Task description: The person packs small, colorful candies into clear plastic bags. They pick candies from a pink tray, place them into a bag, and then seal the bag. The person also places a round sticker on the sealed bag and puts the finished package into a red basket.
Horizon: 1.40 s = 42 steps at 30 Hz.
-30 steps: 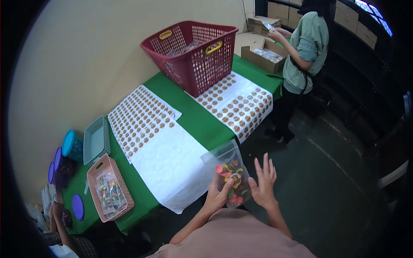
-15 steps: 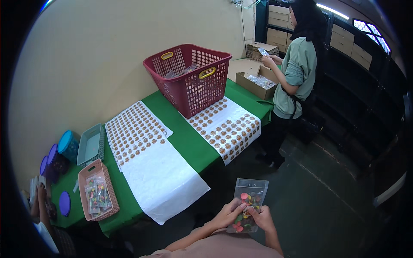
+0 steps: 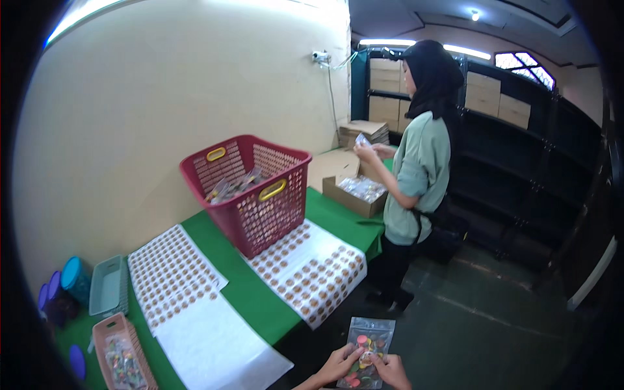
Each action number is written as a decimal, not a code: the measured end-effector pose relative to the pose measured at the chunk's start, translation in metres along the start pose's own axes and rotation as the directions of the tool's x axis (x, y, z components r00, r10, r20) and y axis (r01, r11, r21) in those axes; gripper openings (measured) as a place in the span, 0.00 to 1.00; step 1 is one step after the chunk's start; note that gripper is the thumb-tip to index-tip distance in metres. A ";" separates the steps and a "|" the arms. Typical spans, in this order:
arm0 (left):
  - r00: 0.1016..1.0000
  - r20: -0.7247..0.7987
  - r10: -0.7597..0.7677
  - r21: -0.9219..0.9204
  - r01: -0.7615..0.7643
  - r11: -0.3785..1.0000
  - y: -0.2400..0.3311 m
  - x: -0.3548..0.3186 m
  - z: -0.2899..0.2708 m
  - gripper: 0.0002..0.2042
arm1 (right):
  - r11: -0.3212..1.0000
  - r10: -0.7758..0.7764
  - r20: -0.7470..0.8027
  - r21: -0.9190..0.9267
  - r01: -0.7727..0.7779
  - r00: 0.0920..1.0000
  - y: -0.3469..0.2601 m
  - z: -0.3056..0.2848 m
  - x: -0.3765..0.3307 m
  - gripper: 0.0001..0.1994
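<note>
A clear zip pouch [image 3: 372, 333] of round, multicoloured sweets stands upright between my hands, low in the picture and in front of my body. My left hand [image 3: 337, 365] grips its left side, thumb on the front. From the other side my right hand [image 3: 393, 372] pinches it, with its thumb close to a small round sticker [image 3: 366, 357] on the pouch. Beyond them, two white sheets lie across the green-covered table: a left sticker sheet [image 3: 170, 276] with a bare lower part, and a right sticker sheet [image 3: 325, 279] with gaps in its rows.
A tall red basket [image 3: 273, 224] holding pouches stands on the right sheet. Leftward are a pink basket [image 3: 144, 364] of pouches, a teal basket [image 3: 107, 291], lidded jars [image 3: 75, 281] and a purple lid [image 3: 77, 361]. A co-worker [image 3: 422, 162] stands by an open carton [image 3: 351, 202].
My view has tilted upward, so the table and my hands sit lower in the picture. Both hands keep hold of the pouch. Another person's hands at the far left have left the view.
</note>
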<state>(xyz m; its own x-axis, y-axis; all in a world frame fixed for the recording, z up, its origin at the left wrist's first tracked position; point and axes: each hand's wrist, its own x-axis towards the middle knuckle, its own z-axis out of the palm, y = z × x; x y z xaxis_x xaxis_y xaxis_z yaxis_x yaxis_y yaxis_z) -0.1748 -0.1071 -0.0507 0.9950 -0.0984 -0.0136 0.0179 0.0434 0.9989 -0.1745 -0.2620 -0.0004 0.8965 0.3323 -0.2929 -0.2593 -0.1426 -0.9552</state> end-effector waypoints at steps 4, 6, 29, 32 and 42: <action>0.996 0.057 0.073 -0.080 -0.068 0.994 0.049 0.041 -0.017 0.16 | 0.970 -0.229 -0.089 -0.109 0.219 0.969 -0.009 -0.002 0.052 0.16; 0.995 0.046 0.089 0.234 -0.097 0.967 0.030 0.071 -0.036 0.17 | 0.940 -0.262 -0.072 -0.246 0.237 0.962 -0.029 -0.004 0.076 0.17; 0.815 -0.563 -0.138 0.427 0.429 0.796 0.048 0.163 -0.090 0.20 | 0.688 -0.312 0.580 -0.409 0.599 0.753 -0.097 -0.001 0.293 0.16; 0.773 -0.625 -0.104 0.330 0.383 0.862 0.059 0.171 -0.075 0.20 | 0.695 -0.244 0.622 -0.423 0.581 0.744 -0.091 -0.004 0.317 0.20; 0.479 -0.878 -0.011 0.234 0.449 0.862 -0.016 0.174 -0.030 0.20 | 0.585 0.042 0.840 -0.459 0.668 0.540 -0.047 0.002 0.355 0.23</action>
<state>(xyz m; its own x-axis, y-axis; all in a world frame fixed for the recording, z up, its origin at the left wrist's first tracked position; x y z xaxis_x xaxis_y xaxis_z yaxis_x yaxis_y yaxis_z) 0.0005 -0.0946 -0.0700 0.5625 0.8248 -0.0572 0.4391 -0.2394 0.8659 0.1557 -0.1358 -0.0598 0.1716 0.9572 -0.2333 0.6123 -0.2891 -0.7359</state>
